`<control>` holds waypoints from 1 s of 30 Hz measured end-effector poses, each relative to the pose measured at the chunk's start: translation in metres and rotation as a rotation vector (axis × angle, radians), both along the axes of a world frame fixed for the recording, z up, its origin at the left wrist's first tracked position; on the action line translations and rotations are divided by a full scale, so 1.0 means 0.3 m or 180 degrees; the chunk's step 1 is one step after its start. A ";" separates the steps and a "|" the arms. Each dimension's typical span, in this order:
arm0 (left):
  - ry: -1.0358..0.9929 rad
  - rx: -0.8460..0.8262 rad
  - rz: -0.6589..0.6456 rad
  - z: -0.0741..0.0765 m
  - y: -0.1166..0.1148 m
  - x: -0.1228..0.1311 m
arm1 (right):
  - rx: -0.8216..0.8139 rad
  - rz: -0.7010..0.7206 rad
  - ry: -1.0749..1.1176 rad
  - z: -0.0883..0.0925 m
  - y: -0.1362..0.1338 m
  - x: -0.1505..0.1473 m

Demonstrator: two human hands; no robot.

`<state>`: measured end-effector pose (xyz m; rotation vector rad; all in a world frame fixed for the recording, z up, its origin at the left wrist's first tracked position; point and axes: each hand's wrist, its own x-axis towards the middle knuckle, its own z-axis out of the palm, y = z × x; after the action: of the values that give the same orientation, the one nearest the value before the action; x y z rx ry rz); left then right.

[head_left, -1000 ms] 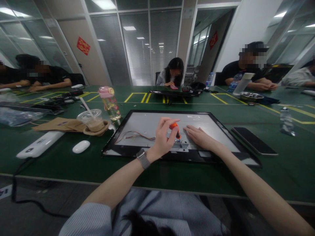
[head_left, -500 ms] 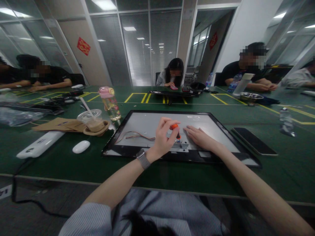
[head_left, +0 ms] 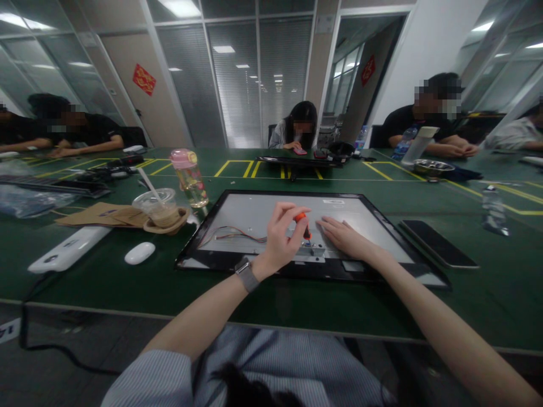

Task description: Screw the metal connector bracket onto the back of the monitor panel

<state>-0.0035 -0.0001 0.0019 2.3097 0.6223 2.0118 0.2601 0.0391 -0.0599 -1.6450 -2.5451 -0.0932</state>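
My left hand (head_left: 283, 234), a watch on its wrist, is closed around the orange and black handle of a screwdriver (head_left: 307, 230). The tool stands near upright over a small metal bracket (head_left: 313, 252) at the near edge of a display panel (head_left: 254, 210). Its tip is too small to make out. My right hand (head_left: 341, 233) lies flat on the panel's grey back, fingers stretched out, to the right of the screwdriver. Thin coloured wires (head_left: 240, 234) run across the panel left of my left hand. The panel has a black frame and lies on the green table.
Left of the panel are a white mouse (head_left: 139, 253), a white power strip (head_left: 70, 249), an iced drink cup (head_left: 156, 204) and a pink-lidded bottle (head_left: 189, 178). A phone (head_left: 439, 243) and a small clear bottle (head_left: 494, 210) lie to the right. Several people sit around the table.
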 end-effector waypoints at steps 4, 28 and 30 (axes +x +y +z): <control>-0.0072 0.0011 -0.0107 0.000 -0.001 0.003 | -0.0057 -0.0022 0.0040 -0.001 -0.002 0.002; -0.0014 0.0008 -0.0092 0.005 -0.010 0.003 | 0.0005 -0.0016 0.0017 0.004 -0.003 -0.002; -0.0025 0.0024 -0.0059 0.005 -0.011 0.003 | 0.0009 -0.0020 0.0013 0.003 -0.002 -0.001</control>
<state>-0.0027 -0.0032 0.0034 2.3019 0.5918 2.0177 0.2597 0.0386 -0.0590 -1.6505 -2.5359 -0.0939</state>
